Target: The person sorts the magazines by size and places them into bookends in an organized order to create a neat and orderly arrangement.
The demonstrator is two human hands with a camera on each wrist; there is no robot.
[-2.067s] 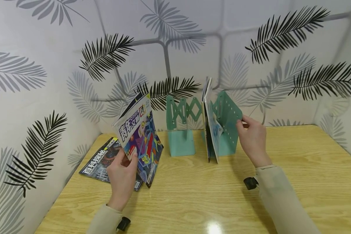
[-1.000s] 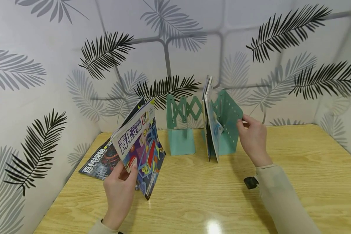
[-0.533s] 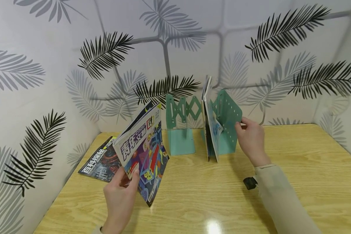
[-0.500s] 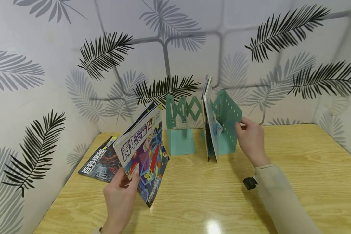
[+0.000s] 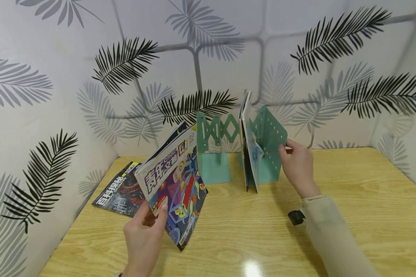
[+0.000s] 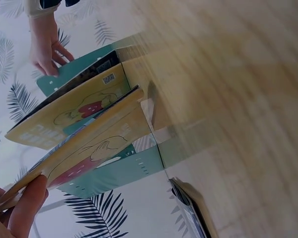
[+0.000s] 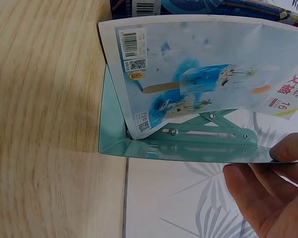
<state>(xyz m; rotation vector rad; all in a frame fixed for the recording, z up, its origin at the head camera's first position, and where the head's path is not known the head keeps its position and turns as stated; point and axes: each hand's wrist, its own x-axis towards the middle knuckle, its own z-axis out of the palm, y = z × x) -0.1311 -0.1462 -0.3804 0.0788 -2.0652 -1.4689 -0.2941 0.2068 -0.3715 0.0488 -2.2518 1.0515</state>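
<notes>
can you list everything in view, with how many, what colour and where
held magazine: at least one, multicoloured with a pale top band, tilted in the left hand
lying magazine: at least one, mostly dark with red and yellow, on the table's left side
upright magazine: at least one, pale blue on the right, yellow on the left, inside the bookend; exact count unclear
bookend: one, green, at the table's back
table: one, light wood, below everything
wall: whitish with grey and black leaves, behind
wrist piece: one, black, by the right cuff
sleeve: right one plain, beige, lower right
left hand: one, bare, pinching the held magazine
right hand: one, bare, gripping the bookend's right plate
</notes>
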